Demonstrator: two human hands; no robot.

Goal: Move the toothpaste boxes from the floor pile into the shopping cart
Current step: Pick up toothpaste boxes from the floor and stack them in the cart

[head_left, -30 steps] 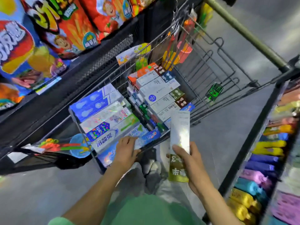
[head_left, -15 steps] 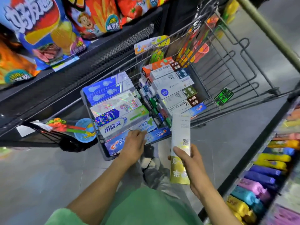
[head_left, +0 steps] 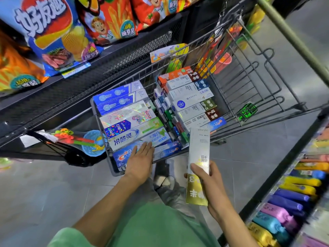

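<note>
Holding one white-and-gold box [head_left: 198, 166] upright in right hand [head_left: 212, 186], just outside near rim of cart [head_left: 277, 86].
Left hand [head_left: 140, 163] flat, fingers straight, pressing on blue box [head_left: 124, 155] in front row of stacked boxes [head_left: 188, 102] inside cart. Lower end of held box partly covered by thumb and palm; print on it blurred. Floor pile out of view. Bare wire floor open at far right of cart; shelves [head_left: 292, 202] close beside right arm.
</note>
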